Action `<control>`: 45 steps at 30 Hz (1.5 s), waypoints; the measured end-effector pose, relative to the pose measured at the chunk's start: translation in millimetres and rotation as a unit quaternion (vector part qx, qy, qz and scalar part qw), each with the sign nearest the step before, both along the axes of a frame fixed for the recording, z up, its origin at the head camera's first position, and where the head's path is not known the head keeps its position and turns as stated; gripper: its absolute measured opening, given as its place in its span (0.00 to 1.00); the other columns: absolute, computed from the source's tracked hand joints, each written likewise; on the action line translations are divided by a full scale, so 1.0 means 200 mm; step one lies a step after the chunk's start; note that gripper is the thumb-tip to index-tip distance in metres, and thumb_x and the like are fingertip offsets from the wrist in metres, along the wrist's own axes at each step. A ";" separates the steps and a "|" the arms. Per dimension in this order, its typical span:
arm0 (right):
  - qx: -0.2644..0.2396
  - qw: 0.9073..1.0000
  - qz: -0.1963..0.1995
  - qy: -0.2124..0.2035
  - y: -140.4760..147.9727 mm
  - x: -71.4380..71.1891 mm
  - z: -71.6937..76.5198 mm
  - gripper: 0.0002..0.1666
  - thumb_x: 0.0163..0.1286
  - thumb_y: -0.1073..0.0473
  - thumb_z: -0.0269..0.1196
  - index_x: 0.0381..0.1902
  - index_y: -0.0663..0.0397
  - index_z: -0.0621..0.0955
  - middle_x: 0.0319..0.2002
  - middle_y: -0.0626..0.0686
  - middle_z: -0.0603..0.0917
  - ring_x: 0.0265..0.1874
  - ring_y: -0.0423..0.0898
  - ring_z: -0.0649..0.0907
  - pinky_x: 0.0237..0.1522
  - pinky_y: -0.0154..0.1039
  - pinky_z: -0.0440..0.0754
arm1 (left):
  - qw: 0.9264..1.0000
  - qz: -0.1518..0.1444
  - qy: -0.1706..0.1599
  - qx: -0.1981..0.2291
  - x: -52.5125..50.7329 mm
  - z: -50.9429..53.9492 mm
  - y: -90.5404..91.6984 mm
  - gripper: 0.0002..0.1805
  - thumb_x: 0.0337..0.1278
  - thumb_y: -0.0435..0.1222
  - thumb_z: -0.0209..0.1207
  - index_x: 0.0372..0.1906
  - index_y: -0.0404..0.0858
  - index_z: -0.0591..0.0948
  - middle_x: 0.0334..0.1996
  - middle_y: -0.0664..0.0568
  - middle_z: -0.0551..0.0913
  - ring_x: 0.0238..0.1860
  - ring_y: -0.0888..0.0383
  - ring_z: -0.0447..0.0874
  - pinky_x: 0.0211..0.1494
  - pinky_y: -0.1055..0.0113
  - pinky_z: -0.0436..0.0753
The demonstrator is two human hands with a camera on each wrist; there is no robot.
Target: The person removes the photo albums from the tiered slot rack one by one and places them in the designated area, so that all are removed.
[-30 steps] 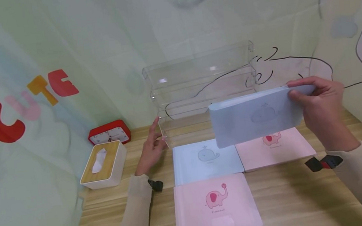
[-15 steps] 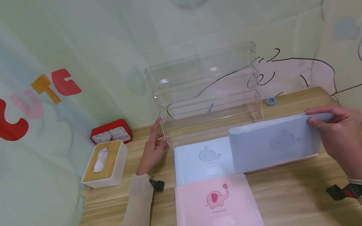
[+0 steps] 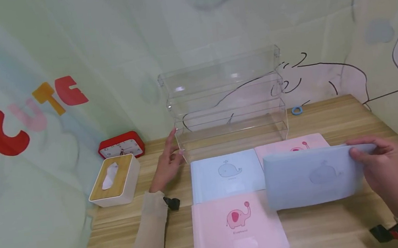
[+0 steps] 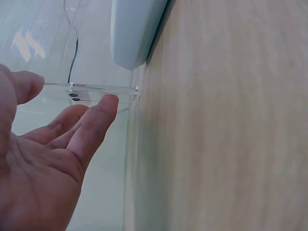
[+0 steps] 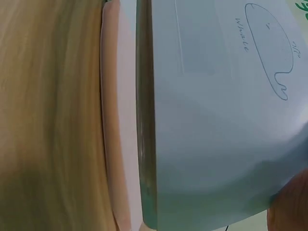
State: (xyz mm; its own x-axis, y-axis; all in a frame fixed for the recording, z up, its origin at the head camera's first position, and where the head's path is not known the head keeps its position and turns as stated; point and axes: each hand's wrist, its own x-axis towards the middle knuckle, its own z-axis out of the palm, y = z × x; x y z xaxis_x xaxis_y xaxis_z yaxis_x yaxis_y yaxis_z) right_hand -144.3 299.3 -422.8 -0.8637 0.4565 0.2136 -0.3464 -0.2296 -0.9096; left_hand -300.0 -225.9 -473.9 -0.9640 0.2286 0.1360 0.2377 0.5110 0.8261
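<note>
In the head view, my left hand (image 3: 168, 161) holds the left side panel of a clear acrylic rack (image 3: 229, 137). Its thumb and fingers lie on either side of the panel (image 4: 103, 88) in the left wrist view. My right hand (image 3: 385, 165) pinches the right end of a light-blue book (image 3: 300, 182) with a whale drawing, tilted above the table. Close up, the right wrist view shows its cover (image 5: 216, 120). On the table lie another blue whale book (image 3: 208, 179), a pink elephant book (image 3: 209, 224) in front, and a second pink book (image 3: 274, 147), partly hidden.
A tissue box (image 3: 129, 188) with a wooden top stands at the left, by a red clock (image 3: 131, 137). Behind, to the right of the rack, lies a small blue ring (image 3: 297, 110). A printed curtain (image 3: 111, 48) closes off the back of the table.
My right hand has carried the blue book away from the rack, down and to the right, toward the table's front. The left hand stays at the rack's side.
</note>
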 end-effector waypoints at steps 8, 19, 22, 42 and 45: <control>0.041 0.990 -0.017 -0.131 0.05 0.04 -0.01 0.20 0.66 0.85 0.63 0.32 0.58 0.93 0.29 0.39 0.91 0.38 0.35 0.82 0.33 0.23 0.82 | 1.000 0.002 0.001 -0.007 0.00 0.00 0.00 0.44 0.85 0.40 0.52 0.83 0.82 0.43 0.70 0.33 0.78 0.59 0.36 0.90 0.64 0.37 0.87; 0.253 0.921 0.011 -0.294 0.11 0.02 0.01 0.21 0.77 0.69 0.63 0.36 0.35 0.93 0.36 0.25 0.78 0.42 0.36 0.74 0.35 0.26 0.80 | 1.000 0.001 -0.010 -0.002 -0.01 0.02 0.00 0.43 0.85 0.42 0.52 0.81 0.86 0.43 0.72 0.33 0.77 0.59 0.36 0.91 0.66 0.35 0.86; 0.283 0.911 0.033 -0.299 0.12 0.01 0.01 0.22 0.76 0.69 0.63 0.33 0.33 0.92 0.32 0.23 0.78 0.35 0.35 0.79 0.33 0.33 0.82 | 1.000 -0.001 -0.018 0.001 -0.01 0.02 0.00 0.43 0.85 0.42 0.52 0.82 0.85 0.43 0.73 0.32 0.76 0.59 0.35 0.90 0.67 0.35 0.85; 0.294 0.854 0.149 -0.402 0.18 -0.06 -0.04 0.16 0.81 0.64 0.55 0.50 0.52 0.90 0.32 0.40 0.87 0.33 0.44 0.88 0.35 0.41 0.88 | 0.999 0.004 -0.032 -0.001 -0.01 0.01 0.00 0.44 0.85 0.38 0.51 0.85 0.77 0.42 0.75 0.30 0.74 0.60 0.31 0.89 0.70 0.33 0.82; 0.290 0.854 0.151 -0.404 0.18 -0.07 -0.08 0.17 0.79 0.65 0.54 0.48 0.53 0.91 0.31 0.40 0.87 0.33 0.44 0.88 0.34 0.40 0.88 | 1.000 0.005 -0.029 -0.001 -0.01 -0.01 0.00 0.44 0.85 0.41 0.52 0.83 0.82 0.42 0.75 0.32 0.74 0.59 0.34 0.90 0.70 0.33 0.82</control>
